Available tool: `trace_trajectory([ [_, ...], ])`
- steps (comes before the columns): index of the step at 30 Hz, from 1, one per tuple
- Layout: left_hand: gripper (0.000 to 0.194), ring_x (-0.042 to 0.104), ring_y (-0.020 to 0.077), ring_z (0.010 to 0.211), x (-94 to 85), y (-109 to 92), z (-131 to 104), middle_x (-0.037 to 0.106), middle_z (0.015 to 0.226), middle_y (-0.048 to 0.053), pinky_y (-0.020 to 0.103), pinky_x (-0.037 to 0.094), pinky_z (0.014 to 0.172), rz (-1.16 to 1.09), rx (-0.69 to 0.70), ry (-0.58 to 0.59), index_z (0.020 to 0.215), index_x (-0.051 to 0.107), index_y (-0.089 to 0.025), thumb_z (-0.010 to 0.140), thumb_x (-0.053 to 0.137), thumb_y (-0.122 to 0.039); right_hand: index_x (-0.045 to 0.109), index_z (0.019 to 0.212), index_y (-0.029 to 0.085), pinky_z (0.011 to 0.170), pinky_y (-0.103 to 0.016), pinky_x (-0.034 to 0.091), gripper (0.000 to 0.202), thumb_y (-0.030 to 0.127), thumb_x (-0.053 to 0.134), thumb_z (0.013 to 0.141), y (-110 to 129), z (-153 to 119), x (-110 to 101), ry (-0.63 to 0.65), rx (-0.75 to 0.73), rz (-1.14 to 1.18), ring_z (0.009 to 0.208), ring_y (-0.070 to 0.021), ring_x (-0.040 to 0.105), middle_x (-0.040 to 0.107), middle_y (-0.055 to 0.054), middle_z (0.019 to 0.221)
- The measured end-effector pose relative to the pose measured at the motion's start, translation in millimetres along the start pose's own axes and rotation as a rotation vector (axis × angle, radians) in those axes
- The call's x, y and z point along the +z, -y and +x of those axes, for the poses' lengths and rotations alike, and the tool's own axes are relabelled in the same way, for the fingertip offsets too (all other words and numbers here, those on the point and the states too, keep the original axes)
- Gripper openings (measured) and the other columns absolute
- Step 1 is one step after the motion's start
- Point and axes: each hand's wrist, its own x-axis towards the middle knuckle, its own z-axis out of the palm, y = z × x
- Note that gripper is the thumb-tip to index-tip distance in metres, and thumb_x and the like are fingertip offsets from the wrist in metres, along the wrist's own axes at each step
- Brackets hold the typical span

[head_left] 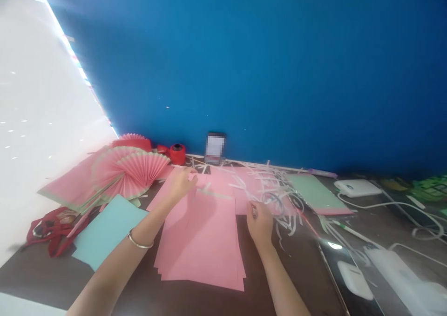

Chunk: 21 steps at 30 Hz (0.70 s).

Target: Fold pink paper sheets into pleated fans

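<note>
Several pink sheets (202, 241) lie in a loose stack on the dark table (296, 269), with another pink sheet (240, 181) behind them. My left hand (184, 182) is over the far left part of the stack, its fingers bent together; what they hold, if anything, is too small to tell. Beside the right edge of the stack is my right hand (260, 220), its fingers curled closed around something I cannot make out. Thin white paper strips (268, 181) are scattered over the back sheet, and a pale green strip (213, 194) crosses the top of the stack.
Pink pleated fans (139, 169), a turquoise sheet (110, 230) and red ribbon (57, 230) lie at the left. A red tape roll (178, 154) and a small screen (214, 147) stand by the blue wall (265, 74). A phone (345, 269), cables and green paper (316, 190) occupy the right.
</note>
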Motion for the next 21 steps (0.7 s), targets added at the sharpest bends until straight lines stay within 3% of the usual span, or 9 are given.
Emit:
trace_trajectory([
  [3,0.017,0.058,0.0203,0.084,16.3,-8,15,0.065,0.090,0.008,0.027,0.043,0.073,0.123,-0.079,0.320,0.079,0.064,-0.016,0.070,0.057,-0.029,0.055,0.081,0.018,0.070,-0.035,0.043,0.023,0.030,0.037,0.087,-2,1,2,-0.036,-0.034,0.044,0.071,-0.0200,0.054,0.060,-0.008,0.074],
  [8,0.011,0.058,0.0271,0.087,51.7,-15,29,0.063,0.093,0.013,0.032,0.044,0.072,0.122,-0.100,0.356,0.066,0.063,-0.015,0.063,0.064,-0.025,0.056,0.086,0.018,0.066,-0.033,0.044,0.021,0.029,0.039,0.087,-2,-1,-1,-0.027,-0.037,0.095,0.072,-0.0194,0.055,0.061,-0.007,0.076],
  [11,0.006,0.060,0.0253,0.079,58.8,-18,33,0.065,0.080,0.009,0.031,0.045,0.069,0.046,-0.083,0.370,0.057,0.061,-0.015,0.058,0.067,-0.016,0.057,0.087,0.018,0.065,-0.033,0.045,0.020,0.028,0.039,0.087,-3,-2,1,-0.018,-0.043,0.113,0.073,-0.0190,0.056,0.061,-0.007,0.078],
  [14,0.006,0.061,0.0217,0.075,52.3,-22,37,0.065,0.076,0.006,0.029,0.045,0.069,-0.065,-0.060,0.299,0.061,0.061,-0.017,0.061,0.064,-0.012,0.057,0.087,0.017,0.066,-0.033,0.045,0.020,0.027,0.040,0.087,-4,-2,2,-0.012,-0.040,0.121,0.075,-0.0191,0.056,0.062,-0.008,0.080],
  [18,0.010,0.062,0.0169,0.081,28.6,-28,43,0.065,0.090,0.008,0.028,0.046,0.075,-0.238,-0.080,0.054,0.086,0.057,-0.017,0.080,0.049,-0.020,0.057,0.088,0.017,0.069,-0.035,0.045,0.020,0.029,0.041,0.086,2,0,-2,-0.008,-0.002,0.170,0.078,-0.0199,0.056,0.062,-0.008,0.082],
  [19,0.013,0.062,0.0161,0.081,22.5,-30,42,0.065,0.091,0.008,0.028,0.046,0.075,-0.340,-0.098,-0.015,0.091,0.054,-0.016,0.082,0.048,-0.022,0.057,0.089,0.017,0.070,-0.035,0.046,0.020,0.030,0.041,0.086,5,0,-4,0.004,0.023,0.209,0.079,-0.0200,0.056,0.062,-0.009,0.084],
  [21,0.022,0.064,0.0165,0.076,14.4,-33,33,0.065,0.085,0.007,0.030,0.048,0.073,-0.843,-0.171,-0.120,0.094,0.052,-0.016,0.076,0.059,-0.025,0.056,0.095,0.018,0.072,-0.035,0.046,0.021,0.033,0.044,0.085,15,1,-8,0.070,0.093,0.342,0.081,-0.0197,0.057,0.062,-0.009,0.090],
])
